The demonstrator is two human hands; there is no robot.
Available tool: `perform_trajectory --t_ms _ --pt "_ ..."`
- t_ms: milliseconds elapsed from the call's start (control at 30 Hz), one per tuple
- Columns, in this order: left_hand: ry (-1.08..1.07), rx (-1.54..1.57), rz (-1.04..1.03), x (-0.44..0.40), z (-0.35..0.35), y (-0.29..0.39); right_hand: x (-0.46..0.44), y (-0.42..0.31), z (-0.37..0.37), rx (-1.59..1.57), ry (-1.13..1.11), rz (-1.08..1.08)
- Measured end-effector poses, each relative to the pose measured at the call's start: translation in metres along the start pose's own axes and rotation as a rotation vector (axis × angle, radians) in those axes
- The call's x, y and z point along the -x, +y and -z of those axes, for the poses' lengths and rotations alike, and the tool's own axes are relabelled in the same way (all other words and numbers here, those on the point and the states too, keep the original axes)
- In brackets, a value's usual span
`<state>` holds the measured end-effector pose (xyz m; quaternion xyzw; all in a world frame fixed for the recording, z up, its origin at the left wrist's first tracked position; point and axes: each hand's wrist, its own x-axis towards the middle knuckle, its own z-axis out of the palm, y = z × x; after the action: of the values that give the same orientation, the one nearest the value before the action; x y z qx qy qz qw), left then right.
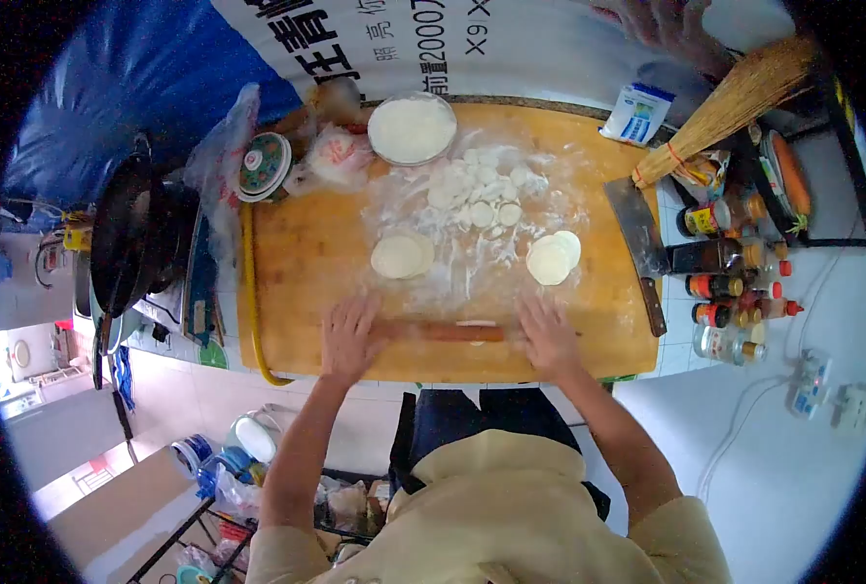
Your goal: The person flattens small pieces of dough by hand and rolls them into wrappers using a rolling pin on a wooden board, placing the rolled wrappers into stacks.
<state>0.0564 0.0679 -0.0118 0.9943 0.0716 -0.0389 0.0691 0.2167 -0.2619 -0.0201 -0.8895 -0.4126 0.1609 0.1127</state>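
A wooden rolling pin (443, 333) lies crosswise near the front of the floured wooden board (297, 253). My left hand (350, 336) rests palm down over its left end, fingers stretched forward. Over the right end lies my right hand (548, 336), also flat with fingers extended. A thin piece of dough (477, 324) shows partly from under the pin; the rest of it is hidden. Beyond my left hand is a stack of round dough wrappers (402, 255), and beyond my right hand another wrapper stack (552, 259). Several small dough pieces (482, 187) lie in flour farther back.
A plate of flour (413, 128), a plastic bag (340, 154) and a lidded enamel pot (264, 165) stand at the back left. On the right are a cleaver (637, 229), a straw broom (730, 107), a white packet (637, 114) and several seasoning bottles (710, 285).
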Motion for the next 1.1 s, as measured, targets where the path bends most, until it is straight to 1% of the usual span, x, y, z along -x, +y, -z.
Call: perform_trajectory --t_ms 67,100,167,200,267,300,367,400,467,500,567,600,667,700,767,800,867,900,967,1000,1067,1100 --pt "0.059 0.131 -0.082 0.03 -0.018 -0.002 0.029 -0.015 -0.003 -0.144 0.07 0.063" --pt "0.058 0.133 -0.078 0.038 -0.018 0.001 0.031 -0.019 -0.004 -0.143 0.065 0.065" --pt "0.15 0.204 -0.027 0.045 -0.02 0.006 0.03 -0.027 -0.005 -0.335 0.104 0.057" --pt "0.153 0.206 -0.024 0.046 -0.021 0.008 0.025 -0.03 -0.006 -0.332 0.102 0.06" --pt "0.19 0.27 0.005 0.049 -0.02 0.009 0.009 -0.034 -0.008 -0.435 0.032 0.139" --pt "0.191 0.27 0.013 0.049 -0.016 0.011 0.0 -0.037 -0.007 -0.435 0.027 0.145" --pt "0.174 0.321 0.015 0.046 -0.008 0.013 -0.015 -0.042 -0.003 -0.384 -0.102 0.313" --pt "0.179 0.322 0.019 0.045 -0.006 0.013 -0.016 -0.043 -0.002 -0.38 -0.103 0.318" --pt "0.124 0.297 0.024 0.045 -0.002 0.012 -0.018 -0.044 0.0 -0.416 -0.178 0.244" --pt "0.129 0.3 0.029 0.044 0.002 0.012 -0.017 -0.047 0.004 -0.41 -0.18 0.248" --pt "0.148 0.407 0.056 0.042 0.012 0.013 -0.013 -0.052 0.013 -0.525 -0.091 0.164" --pt "0.153 0.412 0.057 0.041 0.015 0.015 -0.011 -0.051 0.013 -0.518 -0.092 0.164" --pt "0.145 0.418 0.058 0.037 0.022 0.02 -0.008 -0.044 0.009 -0.619 0.026 0.183" --pt "0.15 0.426 0.055 0.035 0.025 0.024 -0.007 -0.042 0.005 -0.61 0.026 0.179" --pt "0.158 0.308 0.031 0.033 0.031 0.031 -0.008 -0.037 -0.005 -0.762 -0.143 -0.221" --pt "0.161 0.313 0.029 0.034 0.03 0.033 -0.011 -0.033 -0.007 -0.756 -0.141 -0.224" --pt "0.188 0.25 -0.022 0.035 0.029 0.036 -0.02 -0.022 -0.01 -0.979 0.013 -0.692" --pt "0.191 0.253 -0.022 0.035 0.031 0.039 -0.024 -0.013 -0.005 -0.975 0.014 -0.692" --pt "0.187 0.267 -0.024 0.035 0.039 0.044 -0.031 0.015 0.011 -1.063 0.345 -0.635" --pt "0.189 0.267 -0.021 0.036 0.036 0.044 -0.034 0.03 0.015 -1.062 0.343 -0.632" --pt "0.189 0.303 -0.034 0.04 0.029 0.044 -0.044 0.055 0.021 -0.959 0.518 -0.428" --pt "0.19 0.304 -0.032 0.04 0.029 0.045 -0.054 0.057 0.028 -0.957 0.517 -0.426"
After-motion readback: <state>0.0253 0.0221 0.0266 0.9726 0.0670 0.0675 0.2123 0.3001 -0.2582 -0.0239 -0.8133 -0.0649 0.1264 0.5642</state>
